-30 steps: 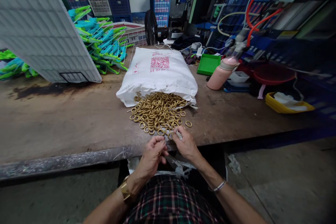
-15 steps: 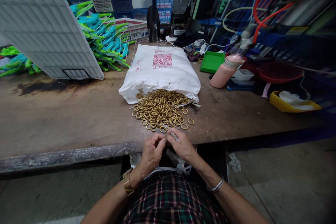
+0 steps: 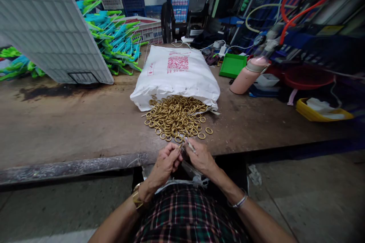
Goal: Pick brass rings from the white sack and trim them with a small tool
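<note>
Spilling from the open mouth of a white woven sack (image 3: 176, 72), a heap of gold-coloured rings (image 3: 176, 115) lies on the table in front of me. At the table's front edge, my left hand (image 3: 167, 161) is closed, with thumb and forefinger pinching one gold ring (image 3: 180, 146), mostly hidden by the fingers. Close beside it, my right hand (image 3: 202, 158) is closed around a small, slim, pale metal tool (image 3: 191, 146). Its exact kind is too small to make out. Both hands are just on the near side of the heap, their fingertips almost meeting.
A grey-white ribbed panel (image 3: 57, 26) leans at the left, by a pile of green and blue plastic pieces (image 3: 114, 41). To the right stand a green tray (image 3: 232, 65), a pink bottle (image 3: 246, 79) and a yellow basket (image 3: 322, 114). A plastic-wrapped edge (image 3: 71, 167) borders the table.
My hands have drawn slightly apart at the fingertips, and a bit of the gold ring now shows above my left fingers. The view has shifted a little.
</note>
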Available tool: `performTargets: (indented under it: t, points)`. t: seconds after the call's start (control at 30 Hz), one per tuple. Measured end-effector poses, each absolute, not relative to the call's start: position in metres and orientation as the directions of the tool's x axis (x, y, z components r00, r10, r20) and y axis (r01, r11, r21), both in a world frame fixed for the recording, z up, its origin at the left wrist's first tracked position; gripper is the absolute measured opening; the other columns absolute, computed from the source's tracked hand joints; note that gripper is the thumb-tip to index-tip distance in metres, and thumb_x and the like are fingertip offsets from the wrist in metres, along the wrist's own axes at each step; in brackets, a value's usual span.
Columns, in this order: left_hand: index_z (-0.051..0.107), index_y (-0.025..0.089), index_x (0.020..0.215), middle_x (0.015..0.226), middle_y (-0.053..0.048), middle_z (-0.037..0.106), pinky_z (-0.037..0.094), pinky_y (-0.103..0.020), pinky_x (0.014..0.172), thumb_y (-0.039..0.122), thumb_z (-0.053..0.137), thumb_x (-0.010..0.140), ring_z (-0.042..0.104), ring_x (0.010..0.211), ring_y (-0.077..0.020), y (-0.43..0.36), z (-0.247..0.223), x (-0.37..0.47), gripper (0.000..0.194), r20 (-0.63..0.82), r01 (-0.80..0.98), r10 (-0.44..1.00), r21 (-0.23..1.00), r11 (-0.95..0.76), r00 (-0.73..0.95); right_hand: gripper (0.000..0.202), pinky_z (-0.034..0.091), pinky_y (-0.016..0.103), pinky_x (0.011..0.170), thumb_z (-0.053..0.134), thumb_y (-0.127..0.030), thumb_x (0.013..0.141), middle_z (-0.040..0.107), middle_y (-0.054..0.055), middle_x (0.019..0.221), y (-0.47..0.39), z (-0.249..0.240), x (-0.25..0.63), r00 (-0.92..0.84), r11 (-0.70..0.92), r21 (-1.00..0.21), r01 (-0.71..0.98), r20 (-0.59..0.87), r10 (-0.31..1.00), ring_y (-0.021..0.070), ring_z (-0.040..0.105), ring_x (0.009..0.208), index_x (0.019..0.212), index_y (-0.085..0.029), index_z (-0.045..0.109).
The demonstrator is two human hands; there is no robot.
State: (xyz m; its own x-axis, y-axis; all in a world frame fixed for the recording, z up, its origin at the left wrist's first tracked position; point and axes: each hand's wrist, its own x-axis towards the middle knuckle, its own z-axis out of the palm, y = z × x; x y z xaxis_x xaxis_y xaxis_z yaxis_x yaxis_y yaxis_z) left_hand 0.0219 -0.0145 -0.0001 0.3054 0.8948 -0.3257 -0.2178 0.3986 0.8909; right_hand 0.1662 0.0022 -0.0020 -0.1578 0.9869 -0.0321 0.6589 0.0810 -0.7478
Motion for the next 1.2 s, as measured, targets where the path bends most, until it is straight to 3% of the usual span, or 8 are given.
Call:
performTargets:
  t: [0.2,0.37,0.63,0.77,0.97,1.07,1.2]
  points:
    - [0.045,0.017,0.072,0.053,0.006,0.045,0.021,-0.017,0.039,0.051,0.053,0.074,0.03,0.039,-0.0038,-0.015,0.002,0.023,0.035,-0.307,-0.15,0.915,0.924,0.353,0.262,0.019,0.025,0.023,0.055,0.039,-0.013,0.075,0.061,0.002,0.067,-0.005,0.002,0.162,-0.306,0.228,-0.496,0.838,-0.081,0.949,0.0129,0.051,0.059,0.083,-0.019,0.056]
    - [0.045,0.017,0.073,0.054,0.005,0.046,0.022,-0.017,0.04,0.05,0.053,0.074,0.031,0.041,-0.0043,-0.015,0.002,0.023,0.034,-0.291,-0.115,0.927,0.939,0.324,0.236,0.021,0.023,0.024,0.055,0.039,-0.014,0.076,0.064,0.003,0.072,-0.005,0.002,0.162,-0.332,0.262,-0.425,0.866,-0.098,0.938,0.0134,0.054,0.062,0.088,-0.019,0.055]
    - [0.042,0.018,0.07,0.052,0.006,0.044,0.022,-0.016,0.038,0.051,0.053,0.074,0.031,0.039,-0.0042,-0.021,0.01,0.022,0.036,-0.3,-0.107,0.92,0.936,0.334,0.253,0.028,0.022,0.025,0.054,0.041,-0.01,0.071,0.066,0.005,0.076,-0.004,0.003,0.162,-0.283,0.228,-0.315,0.921,-0.144,0.948,0.0155,0.056,0.065,0.096,-0.018,0.053]
    - [0.044,0.017,0.071,0.054,0.005,0.045,0.024,-0.016,0.039,0.049,0.053,0.077,0.034,0.041,-0.0036,-0.032,0.026,0.021,0.034,-0.285,-0.119,0.88,0.928,0.352,0.379,0.025,0.023,0.026,0.053,0.041,-0.015,0.078,0.065,0.006,0.074,0.002,-0.001,0.179,-0.11,0.077,-0.244,0.967,-0.125,0.986,0.0164,0.057,0.063,0.1,-0.018,0.053]
    - [0.051,0.015,0.074,0.049,0.004,0.046,0.021,-0.015,0.035,0.047,0.051,0.079,0.033,0.035,-0.0029,-0.031,0.018,0.024,0.033,-0.336,-0.282,0.8,0.81,0.515,0.497,0.018,0.027,0.025,0.057,0.042,-0.022,0.083,0.066,0.006,0.079,0.016,0.0,0.208,0.116,-0.116,-0.212,0.97,-0.01,0.993,0.0173,0.059,0.069,0.098,-0.018,0.053]
    - [0.051,0.014,0.073,0.06,-0.001,0.055,0.026,-0.015,0.035,0.042,0.055,0.078,0.041,0.04,-0.0044,-0.024,0.011,0.027,0.029,-0.352,-0.382,0.816,0.751,0.538,0.459,0.021,0.028,0.025,0.057,0.044,-0.032,0.085,0.066,0.006,0.084,0.021,-0.001,0.211,0.134,-0.132,-0.205,0.97,-0.001,0.991,0.0179,0.059,0.07,0.1,-0.019,0.05]
    - [0.051,0.016,0.084,0.073,-0.003,0.059,0.031,-0.015,0.036,0.028,0.061,0.073,0.05,0.05,-0.0081,-0.02,0.01,0.026,0.019,-0.393,-0.48,0.803,0.652,0.587,0.448,0.018,0.027,0.026,0.057,0.043,-0.034,0.085,0.065,0.005,0.086,0.022,-0.003,0.211,0.111,-0.108,-0.193,0.975,0.002,0.994,0.0182,0.06,0.072,0.095,-0.02,0.049]
